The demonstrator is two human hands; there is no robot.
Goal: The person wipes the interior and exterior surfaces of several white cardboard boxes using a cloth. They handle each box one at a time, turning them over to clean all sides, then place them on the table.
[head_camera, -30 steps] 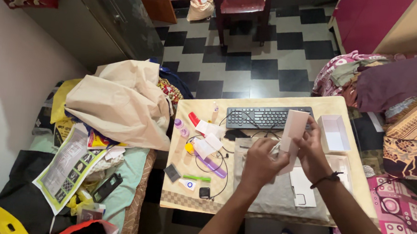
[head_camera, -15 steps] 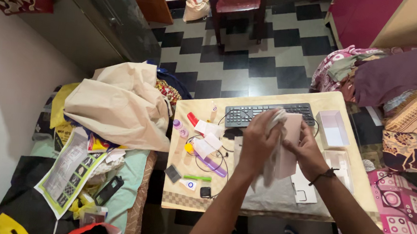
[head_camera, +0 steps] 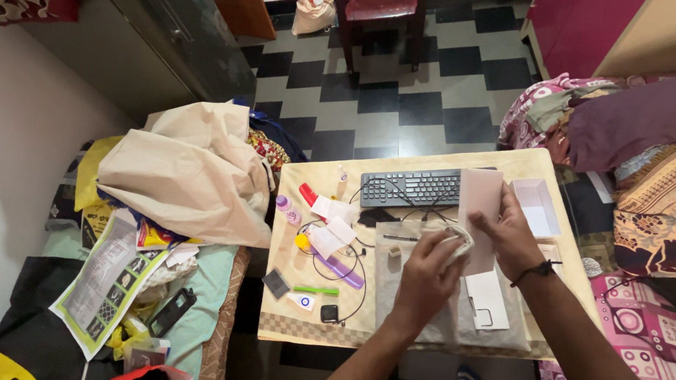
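Two bare hands meet right of the frame's centre, over a low beige table [head_camera: 308, 332]. The right hand [head_camera: 512, 235] grips a flat pale-pink rectangular panel [head_camera: 480, 198], fingers curled around its right edge, holding it upright and tilted slightly, its top overlapping the right end of a black keyboard [head_camera: 409, 188]. The left hand [head_camera: 427, 277] is closed on a bunched whitish cloth [head_camera: 456, 241], pressing it against the lower left part of the panel.

Under both hands a grey cloth mat [head_camera: 395, 277] lies on the table, and a white card [head_camera: 487, 299] rests on it just below the panel. An open white box tray [head_camera: 537, 208] sits to the right of the panel, near the table's right edge.

Left of the hands the table carries small clutter: a purple stick-shaped item [head_camera: 341, 270], a green comb-like piece [head_camera: 316, 290], a red tube [head_camera: 307, 193], loose white papers [head_camera: 333, 235] and thin black cables (tangled, hard to trace). At the frame's left a big beige bag [head_camera: 188, 173] lies on a heap of other things, with a printed leaflet [head_camera: 106, 281] below it.
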